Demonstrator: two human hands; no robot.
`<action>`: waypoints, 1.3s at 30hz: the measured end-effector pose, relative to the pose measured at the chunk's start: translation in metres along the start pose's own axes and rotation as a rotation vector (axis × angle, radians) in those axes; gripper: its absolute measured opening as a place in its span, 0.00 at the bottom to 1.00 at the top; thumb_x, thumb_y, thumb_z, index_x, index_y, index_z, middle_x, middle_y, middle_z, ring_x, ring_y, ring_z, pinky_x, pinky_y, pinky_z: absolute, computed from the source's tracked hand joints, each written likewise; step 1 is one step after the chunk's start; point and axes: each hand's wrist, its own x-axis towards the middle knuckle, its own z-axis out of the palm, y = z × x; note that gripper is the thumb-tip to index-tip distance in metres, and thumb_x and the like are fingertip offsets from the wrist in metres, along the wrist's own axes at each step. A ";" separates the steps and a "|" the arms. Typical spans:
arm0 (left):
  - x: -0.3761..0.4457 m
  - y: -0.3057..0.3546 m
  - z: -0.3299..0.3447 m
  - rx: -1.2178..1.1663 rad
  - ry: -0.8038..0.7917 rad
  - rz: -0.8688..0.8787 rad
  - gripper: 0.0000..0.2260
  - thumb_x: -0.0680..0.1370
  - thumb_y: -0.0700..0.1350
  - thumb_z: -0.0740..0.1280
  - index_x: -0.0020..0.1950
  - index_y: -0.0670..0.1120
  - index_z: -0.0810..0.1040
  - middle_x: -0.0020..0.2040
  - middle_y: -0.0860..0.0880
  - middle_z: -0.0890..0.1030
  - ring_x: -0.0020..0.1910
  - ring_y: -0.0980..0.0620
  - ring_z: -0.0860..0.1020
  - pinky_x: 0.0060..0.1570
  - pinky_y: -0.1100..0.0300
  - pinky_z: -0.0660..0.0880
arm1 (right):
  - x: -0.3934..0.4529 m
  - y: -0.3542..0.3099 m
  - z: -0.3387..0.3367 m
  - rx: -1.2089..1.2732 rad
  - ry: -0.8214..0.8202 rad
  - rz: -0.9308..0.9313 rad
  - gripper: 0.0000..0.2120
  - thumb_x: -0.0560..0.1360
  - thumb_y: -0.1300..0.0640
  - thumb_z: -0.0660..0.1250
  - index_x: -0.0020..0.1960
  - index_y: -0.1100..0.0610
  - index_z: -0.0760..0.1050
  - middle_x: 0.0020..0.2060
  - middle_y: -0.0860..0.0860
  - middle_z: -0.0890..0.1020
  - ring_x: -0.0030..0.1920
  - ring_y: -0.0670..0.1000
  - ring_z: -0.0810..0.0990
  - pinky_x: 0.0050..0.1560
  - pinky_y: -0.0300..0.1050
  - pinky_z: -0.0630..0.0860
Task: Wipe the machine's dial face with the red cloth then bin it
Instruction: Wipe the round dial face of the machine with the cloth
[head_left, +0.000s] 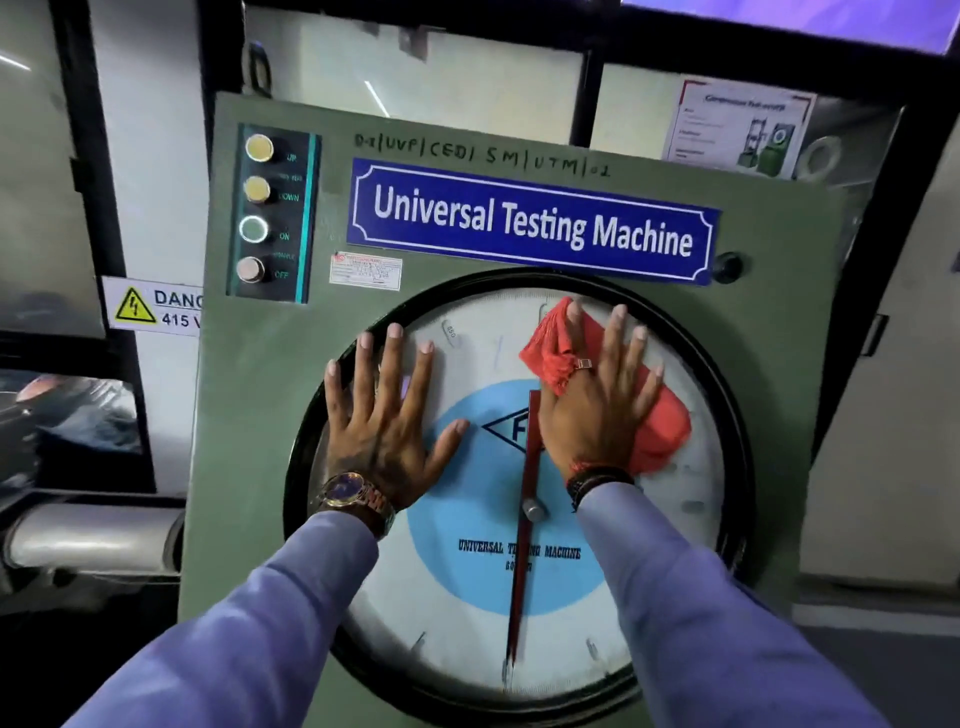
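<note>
The round dial face (467, 587) with a black rim, a light blue centre and a red pointer fills the lower half of the green machine front (249, 415). My right hand (597, 400) lies flat on the red cloth (667, 423), pressing it against the upper right part of the glass. The cloth sticks out above and to the right of the fingers. My left hand (384, 415) rests flat on the upper left of the dial with fingers spread and nothing in it. No bin is in view.
A black panel (272, 213) with several round push buttons sits at the machine's upper left. A blue "Universal Testing Machine" nameplate (530, 223) is above the dial. A danger voltage sign (153, 306) hangs at left. A poster (737, 130) is behind at upper right.
</note>
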 end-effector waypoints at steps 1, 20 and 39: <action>0.000 -0.001 0.004 -0.001 0.023 0.007 0.42 0.82 0.73 0.55 0.90 0.53 0.52 0.91 0.43 0.49 0.89 0.37 0.47 0.84 0.31 0.44 | 0.001 -0.005 0.006 -0.003 0.042 0.001 0.41 0.81 0.32 0.62 0.88 0.38 0.47 0.90 0.55 0.47 0.89 0.63 0.47 0.85 0.72 0.47; -0.006 -0.004 0.004 0.026 0.000 -0.059 0.59 0.71 0.84 0.56 0.90 0.47 0.49 0.91 0.43 0.46 0.90 0.39 0.45 0.85 0.36 0.39 | 0.001 -0.034 0.038 0.022 0.180 -0.507 0.34 0.84 0.37 0.58 0.87 0.36 0.51 0.89 0.52 0.53 0.89 0.62 0.51 0.85 0.71 0.48; -0.003 0.014 0.002 -0.043 0.009 -0.063 0.56 0.75 0.78 0.60 0.90 0.43 0.46 0.90 0.42 0.46 0.90 0.41 0.45 0.86 0.35 0.47 | 0.019 0.022 0.019 0.005 0.197 -0.158 0.35 0.84 0.36 0.57 0.88 0.38 0.51 0.89 0.56 0.52 0.88 0.65 0.52 0.84 0.73 0.50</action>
